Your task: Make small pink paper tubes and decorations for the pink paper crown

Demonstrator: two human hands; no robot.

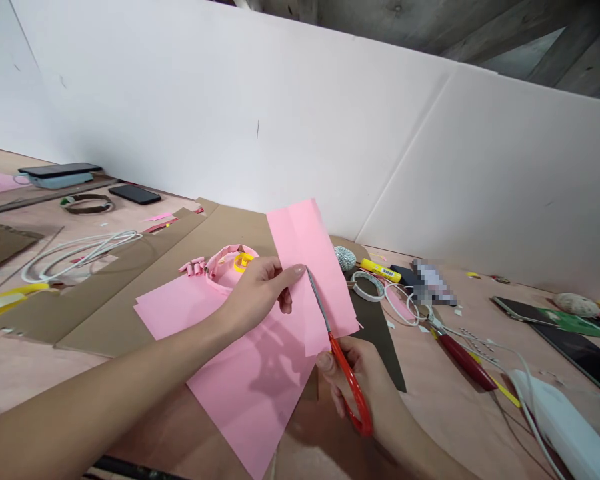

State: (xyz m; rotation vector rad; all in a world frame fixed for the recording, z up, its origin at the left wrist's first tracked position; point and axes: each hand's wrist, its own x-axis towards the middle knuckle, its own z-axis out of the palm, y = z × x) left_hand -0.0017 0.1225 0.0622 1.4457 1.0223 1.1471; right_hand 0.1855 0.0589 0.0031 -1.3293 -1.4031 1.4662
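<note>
My left hand (266, 290) pinches the left edge of a pink paper sheet (305, 233), which is lifted and tilted above the table. In my right hand (357, 373) are red-handled scissors (353, 387), with their blades lying along a cut in that sheet. Under both hands rests a larger pink sheet (260, 400). Behind my left wrist sits a pink paper-wrapped ring (225, 257) with a yellow tape roll (242, 262) inside it. Several small pink paper rolls (195, 267) lie beside the ring.
Brown cardboard (110, 313) lies beneath the papers. To the right are a yellow glue stick (380, 270), a white tape roll (368, 285), a red-handled tool (465, 363) and a white power strip (565, 427). A coiled white cable (90, 250) and a phone (135, 194) sit left. A white panel (220, 100) stands behind.
</note>
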